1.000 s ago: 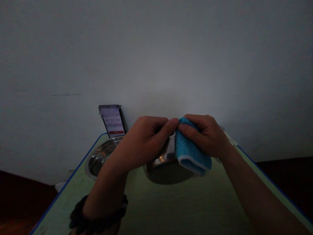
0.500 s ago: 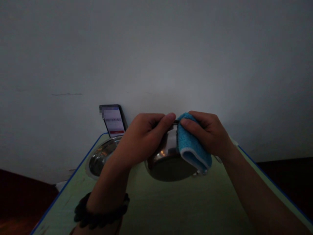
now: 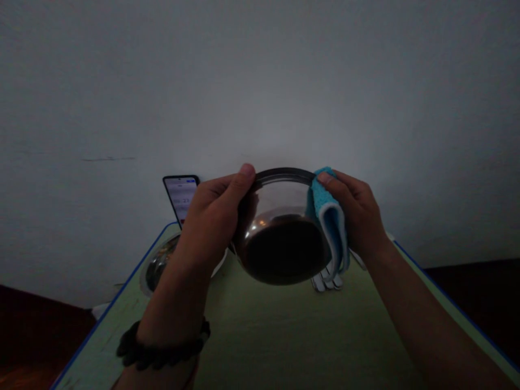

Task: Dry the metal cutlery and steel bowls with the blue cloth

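Observation:
Above the table I hold a shiny stainless steel bowl (image 3: 280,200), tilted so that its flat, dark underside faces me. My left hand (image 3: 217,211) grips its rim at the left, thumb on top and fingers hidden behind. At the right side, my right hand (image 3: 353,208) is closed on a folded blue cloth (image 3: 328,203) with a pale edge. The cloth wraps over the bowl's rim beneath my right thumb and hangs down along the wall. The inside of the bowl is out of sight.
A second metal bowl (image 3: 152,271) stands at the table's left, partly behind my left forearm. A phone (image 3: 181,195) leans against the wall (image 3: 276,81). Several metal utensils (image 3: 320,283) lie under the cloth on the green table (image 3: 276,336), which has blue edging.
The bowl has risen slightly, and more of its rim and underside shows. My hands have moved apart along the rim, the left one leftward, the right one with the cloth rightward.

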`<state>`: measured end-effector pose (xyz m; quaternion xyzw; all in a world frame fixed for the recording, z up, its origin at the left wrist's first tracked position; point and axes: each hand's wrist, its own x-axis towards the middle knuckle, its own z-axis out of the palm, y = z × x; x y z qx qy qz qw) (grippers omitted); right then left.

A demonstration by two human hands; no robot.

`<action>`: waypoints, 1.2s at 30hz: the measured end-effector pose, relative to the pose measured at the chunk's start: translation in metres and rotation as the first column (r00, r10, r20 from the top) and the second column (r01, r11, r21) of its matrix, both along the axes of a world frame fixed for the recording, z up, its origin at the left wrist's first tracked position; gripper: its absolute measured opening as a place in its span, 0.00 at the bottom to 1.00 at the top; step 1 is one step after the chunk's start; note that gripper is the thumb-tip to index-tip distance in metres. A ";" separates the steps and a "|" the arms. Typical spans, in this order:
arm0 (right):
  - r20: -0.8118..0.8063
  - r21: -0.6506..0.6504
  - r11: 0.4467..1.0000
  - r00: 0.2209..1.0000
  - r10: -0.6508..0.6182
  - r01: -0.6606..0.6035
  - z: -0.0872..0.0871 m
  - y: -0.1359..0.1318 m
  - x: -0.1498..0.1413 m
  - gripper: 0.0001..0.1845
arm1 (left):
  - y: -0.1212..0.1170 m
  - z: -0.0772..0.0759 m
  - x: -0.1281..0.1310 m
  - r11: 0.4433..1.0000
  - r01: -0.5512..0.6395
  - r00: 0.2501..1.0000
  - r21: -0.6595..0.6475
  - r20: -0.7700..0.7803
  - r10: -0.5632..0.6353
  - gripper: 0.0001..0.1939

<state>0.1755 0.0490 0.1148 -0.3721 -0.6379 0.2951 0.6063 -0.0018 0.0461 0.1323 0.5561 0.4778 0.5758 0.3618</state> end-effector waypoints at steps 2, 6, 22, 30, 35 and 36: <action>-0.004 -0.004 1.000 1.000 0.001 -0.001 0.000 0.000 0.000 0.18 | 0.000 0.001 0.001 1.000 0.007 1.000 0.001 -0.001 -0.007 0.18; -0.005 -0.016 1.000 1.000 0.002 -0.002 -0.001 0.000 0.001 0.17 | 0.001 0.001 0.002 1.000 0.031 1.000 0.002 0.002 -0.031 0.19; 0.012 -0.024 1.000 1.000 0.002 -0.001 -0.002 0.001 0.003 0.18 | 0.001 0.003 0.002 0.999 0.033 0.999 -0.013 -0.022 -0.034 0.19; -0.063 -0.012 0.999 0.997 -0.039 0.039 -0.005 0.002 -0.001 0.18 | 0.001 0.001 0.004 0.998 0.054 0.998 0.014 0.034 -0.054 0.19; -0.029 -0.056 0.998 0.999 -0.035 0.033 -0.007 0.003 -0.003 0.18 | 0.003 0.000 -0.002 0.997 0.068 0.997 -0.032 -0.019 -0.069 0.18; 0.017 -0.082 0.997 1.000 -0.005 0.006 -0.007 0.004 -0.003 0.18 | 0.004 0.001 -0.004 0.992 0.110 0.992 -0.064 -0.061 -0.114 0.18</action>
